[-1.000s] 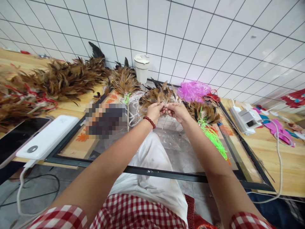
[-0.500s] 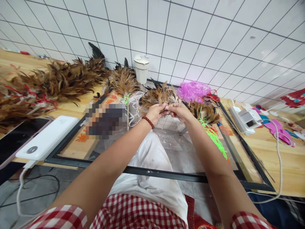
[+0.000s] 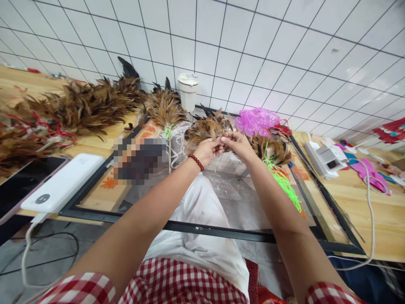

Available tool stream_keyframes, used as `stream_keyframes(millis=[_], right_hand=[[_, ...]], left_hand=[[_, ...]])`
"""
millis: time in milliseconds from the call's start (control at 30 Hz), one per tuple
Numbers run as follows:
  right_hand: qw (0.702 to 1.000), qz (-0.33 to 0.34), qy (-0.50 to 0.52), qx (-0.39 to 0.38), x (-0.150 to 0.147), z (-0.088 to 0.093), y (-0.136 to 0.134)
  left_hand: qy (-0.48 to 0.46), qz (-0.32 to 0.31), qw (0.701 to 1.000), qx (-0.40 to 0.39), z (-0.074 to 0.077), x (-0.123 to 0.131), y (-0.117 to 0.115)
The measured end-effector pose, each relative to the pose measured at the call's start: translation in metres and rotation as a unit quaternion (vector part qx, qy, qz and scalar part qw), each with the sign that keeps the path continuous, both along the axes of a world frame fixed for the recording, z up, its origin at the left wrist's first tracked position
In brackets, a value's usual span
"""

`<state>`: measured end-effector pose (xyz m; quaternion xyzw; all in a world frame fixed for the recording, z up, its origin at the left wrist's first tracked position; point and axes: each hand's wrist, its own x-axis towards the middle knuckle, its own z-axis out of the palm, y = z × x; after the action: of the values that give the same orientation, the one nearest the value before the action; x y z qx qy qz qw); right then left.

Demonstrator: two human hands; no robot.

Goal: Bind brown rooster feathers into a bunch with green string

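My left hand (image 3: pixel 208 150), a beaded bracelet on its wrist, meets my right hand (image 3: pixel 236 145) above the glass pane. The fingers of both are pinched together at the tips; what they hold is too small to name. Just behind them lies a brown feather bundle (image 3: pixel 205 127). Right of my right hand is another feather bundle (image 3: pixel 276 151) with bright green cord (image 3: pixel 286 188) trailing from it. A third bundle (image 3: pixel 166 105), tied with green at its stem, lies to the left beside white cord (image 3: pixel 179 141).
The pane has a black frame (image 3: pixel 221 233). A white cup (image 3: pixel 188 93) and pink plastic (image 3: pixel 257 121) stand by the tiled wall. On the left are a long feather pile (image 3: pixel 91 103), a power bank (image 3: pixel 63 181) and a phone (image 3: pixel 28 185); a white device (image 3: pixel 329 158) is right.
My right hand has shifted slightly upward and its fingers have changed their bend. My left hand has barely moved, its fingers still near those of my right hand.
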<state>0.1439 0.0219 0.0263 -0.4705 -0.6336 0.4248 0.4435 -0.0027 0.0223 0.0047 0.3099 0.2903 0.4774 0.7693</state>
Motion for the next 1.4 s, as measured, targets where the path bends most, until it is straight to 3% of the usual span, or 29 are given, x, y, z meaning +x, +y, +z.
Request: stream_keyframes(millis=[100,200,333,600,700,800,933,1033,1133,1200,1267,1333,1400], right_hand=[[0.981,0.116,0.098,-0.121,0.008,0.000,0.000],[0.965,0.163,0.128,-0.163,0.015,-0.002,0.000],[0.963,0.168,0.138,-0.159,0.017,-0.004,0.002],[0.975,0.129,0.114,-0.141,0.014,0.003,-0.001],[0.980,0.129,0.083,-0.128,0.010,0.002,-0.001],[0.990,0.082,0.071,-0.092,0.007,-0.002,0.001],[0.999,0.030,-0.022,0.035,0.010,-0.004,0.004],[0.986,0.014,-0.117,0.119,0.012,-0.004,0.005],[0.976,-0.019,-0.139,0.164,0.011,-0.004,0.006],[0.984,-0.026,-0.113,0.137,0.010,-0.003,0.006],[0.998,0.009,-0.045,0.043,0.010,-0.001,0.005],[0.992,0.081,0.046,-0.079,0.013,-0.001,0.003],[0.968,0.144,0.122,-0.165,0.017,-0.001,0.001]], left_hand=[[0.034,-0.074,0.997,0.002,-0.001,0.001,-0.001],[0.066,-0.111,0.992,0.000,-0.001,0.002,-0.003],[0.083,-0.164,0.983,0.011,0.002,0.001,-0.006],[0.002,-0.231,0.973,0.006,-0.002,-0.005,-0.005],[0.029,-0.213,0.976,0.008,-0.004,-0.003,-0.004],[0.036,-0.149,0.988,0.000,-0.002,0.002,-0.005],[-0.005,-0.058,0.998,-0.020,0.002,0.007,-0.006],[0.011,-0.042,0.999,-0.029,0.001,0.007,-0.005],[0.020,-0.035,0.999,-0.032,0.000,0.006,-0.003],[0.013,-0.007,0.999,-0.031,0.000,0.006,-0.003],[0.018,0.007,1.000,-0.019,0.000,0.005,-0.003],[0.035,-0.032,0.999,-0.001,0.000,0.004,-0.004],[0.045,-0.109,0.993,0.004,0.000,0.002,-0.005]])
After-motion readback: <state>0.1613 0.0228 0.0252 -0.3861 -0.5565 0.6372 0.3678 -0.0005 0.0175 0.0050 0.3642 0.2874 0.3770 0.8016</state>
